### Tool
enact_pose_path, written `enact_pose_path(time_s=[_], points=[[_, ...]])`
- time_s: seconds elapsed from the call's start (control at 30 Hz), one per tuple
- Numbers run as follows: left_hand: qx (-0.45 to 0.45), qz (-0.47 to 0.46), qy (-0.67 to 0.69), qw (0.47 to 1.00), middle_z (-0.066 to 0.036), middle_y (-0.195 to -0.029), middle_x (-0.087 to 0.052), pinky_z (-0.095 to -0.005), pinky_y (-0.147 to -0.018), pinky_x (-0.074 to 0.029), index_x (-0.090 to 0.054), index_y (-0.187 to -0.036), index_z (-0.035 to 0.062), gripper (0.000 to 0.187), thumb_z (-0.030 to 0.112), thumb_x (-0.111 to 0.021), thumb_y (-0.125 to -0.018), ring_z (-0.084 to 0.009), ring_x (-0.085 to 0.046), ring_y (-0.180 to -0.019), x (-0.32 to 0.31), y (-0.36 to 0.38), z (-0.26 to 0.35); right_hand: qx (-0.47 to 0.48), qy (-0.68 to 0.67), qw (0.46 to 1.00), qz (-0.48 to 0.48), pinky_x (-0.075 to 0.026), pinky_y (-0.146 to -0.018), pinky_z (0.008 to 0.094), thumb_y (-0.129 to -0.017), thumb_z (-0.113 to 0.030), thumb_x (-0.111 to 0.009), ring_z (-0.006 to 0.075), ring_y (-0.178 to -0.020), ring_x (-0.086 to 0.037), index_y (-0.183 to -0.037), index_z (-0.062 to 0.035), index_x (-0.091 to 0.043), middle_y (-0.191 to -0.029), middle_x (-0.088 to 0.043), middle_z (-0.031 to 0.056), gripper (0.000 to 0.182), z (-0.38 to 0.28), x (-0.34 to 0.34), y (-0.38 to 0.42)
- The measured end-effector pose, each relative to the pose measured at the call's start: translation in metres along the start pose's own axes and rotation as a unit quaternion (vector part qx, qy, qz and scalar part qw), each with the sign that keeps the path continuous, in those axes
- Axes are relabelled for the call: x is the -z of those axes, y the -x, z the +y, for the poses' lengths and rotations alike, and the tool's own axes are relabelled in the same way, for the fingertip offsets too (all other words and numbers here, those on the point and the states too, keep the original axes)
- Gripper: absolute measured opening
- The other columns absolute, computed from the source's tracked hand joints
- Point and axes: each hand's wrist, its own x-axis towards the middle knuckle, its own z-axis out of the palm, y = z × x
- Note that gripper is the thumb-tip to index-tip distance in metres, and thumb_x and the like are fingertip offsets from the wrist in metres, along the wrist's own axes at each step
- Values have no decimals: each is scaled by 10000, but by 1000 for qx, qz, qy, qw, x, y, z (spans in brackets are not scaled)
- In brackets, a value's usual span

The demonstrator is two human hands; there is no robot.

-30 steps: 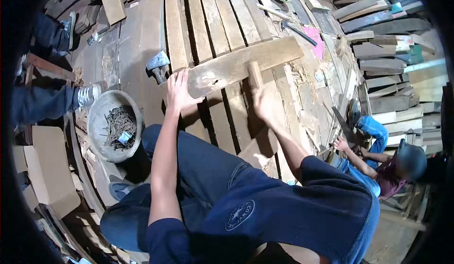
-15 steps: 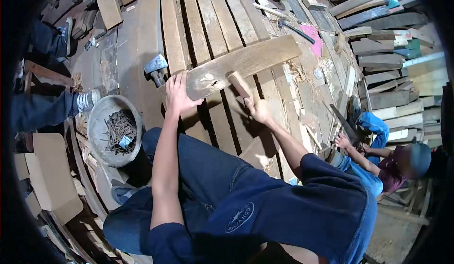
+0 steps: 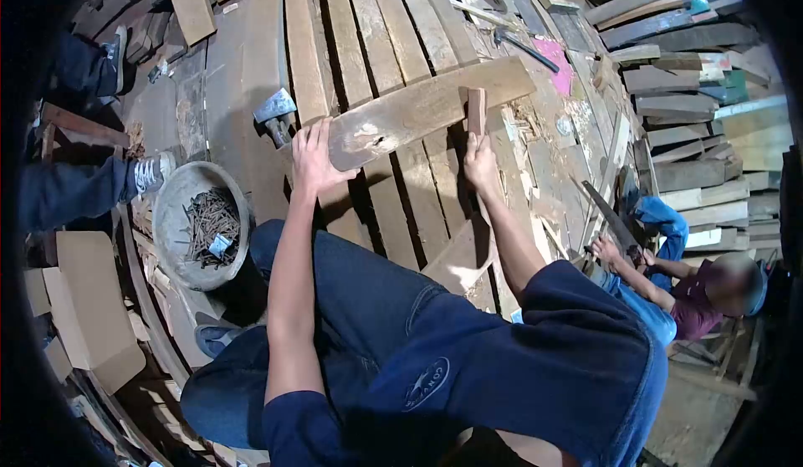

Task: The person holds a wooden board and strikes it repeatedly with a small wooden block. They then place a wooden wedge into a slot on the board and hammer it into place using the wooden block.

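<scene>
A wide wooden plank (image 3: 418, 109) with a knot hole lies crosswise over the slats. My left hand (image 3: 311, 161) grips its left end, fingers over the top and thumb along the near edge. In my right hand (image 3: 481, 166) is a short wooden block (image 3: 477, 109), closed in my fingers and pointing away from me over the plank's right part. Just beyond my left hand lies a hammer-like tool with a blue-grey metal head (image 3: 274, 105).
A bucket (image 3: 164, 233) of nails (image 3: 209, 224) stands at my left, near another person's shoe (image 3: 150, 174). A dark-handled hammer (image 3: 527, 50) rests beyond the plank. On the right a co-worker (image 3: 661, 287) sits by a handsaw (image 3: 611, 216). Stacked boards (image 3: 669, 136) line the right side.
My right hand has moved right along the plank with the wooden block, which has swung from leaning left to nearly straight away from me. My left hand stays at the plank's end.
</scene>
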Motion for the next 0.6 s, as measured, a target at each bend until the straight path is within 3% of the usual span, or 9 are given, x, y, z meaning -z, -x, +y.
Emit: enact_pose_path(time_s=[0.03, 0.07, 0.1, 0.2, 0.3, 0.4, 0.43, 0.53, 0.6], points=[[0, -6, 1, 1000, -141, -1411, -530, -508, -1151, -343, -426, -1484, 49, 1230, 498, -934, -458, -378, -470, -1271, -2, 0, 0, 39, -20, 998, 49, -494, -569, 550, -1076, -421, -449, 517, -715, -664, -1093, 66, -576, -754, -647, 322, 504, -11, -8, 4], [1, -9, 1, 1000, -140, -1416, -528, -510, -1154, -341, -425, -1485, 49, 1233, 496, -936, -456, -379, -471, -1270, -2, 0, 0, -139, -21, 980, -144, -485, -590, 581, -1073, -399, -459, 534, -756, -663, -1070, 55, -569, -777, -637, 351, 467, -21, -9, 13], [3, -11, 0, 1000, -139, -1420, -525, -512, -1156, -340, -423, -1486, 50, 1236, 494, -938, -454, -380, -473, -1268, 0, -1, -1, 26, -22, 997, -66, -488, -607, 598, -1058, -383, -492, 542, -768, -657, -1068, 40, -581, -801, -631, 369, 432, -8, -28, 31], [-12, 14, 11, 1000, -158, -1373, -546, -510, -1144, -352, -445, -1461, 49, 1181, 433, -937, -460, -382, -476, -1276, -1, 1, -2, 54, 81, 971, -220, -511, -655, 594, -1032, -369, -539, 550, -805, -652, -1081, 50, -574, -848, -650, 372, 423, -21, -5, 44], [-2, 6, 6, 1000, -156, -1386, -541, -508, -1150, -346, -432, -1472, 47, 1203, 448, -939, -458, -383, -472, -1275, -1, 1, -2, -79, 46, 996, -7, -506, -604, 573, -1045, -360, -524, 549, -741, -639, -1095, 42, -574, -802, -655, 347, 409, -16, 0, 7], [15, -25, 4, 1000, -145, -1426, -520, -508, -1164, -330, -423, -1487, 44, 1227, 475, -936, -459, -378, -450, -1289, 5, -1, 4, -5, -33, 996, 88, -485, -569, 591, -1056, -361, -506, 546, -681, -627, -1057, 68, -572, -756, -646, 335, 434, 9, -31, 4], [11, -18, 3, 1000, -145, -1426, -521, -508, -1165, -327, -422, -1488, 46, 1225, 477, -934, -462, -376, -451, -1287, 3, -2, 4, -32, 83, 996, 15, -492, -590, 595, -1055, -371, -509, 557, -692, -629, -1111, 72, -533, -744, -637, 347, 448, -56, 6, 23], [-7, 11, 12, 1000, -171, -1385, -542, -516, -1152, -345, -436, -1471, 44, 1180, 461, -928, -483, -391, -473, -1283, 3, 1, 2, 30, 108, 969, -220, -525, -627, 594, -1030, -390, -552, 557, -708, -646, -1155, 11, -478, -743, -638, 358, 426, -66, 23, 45], [-10, 12, 11, 1000, -160, -1409, -524, -514, -1161, -325, -416, -1492, 49, 1208, 485, -926, -488, -391, -452, -1294, -4, 0, -4, 54, 165, 962, -212, -523, -637, 613, -1032, -410, -536, 560, -746, -650, -1127, 4, -483, -789, -655, 361, 428, -41, 31, 23]])
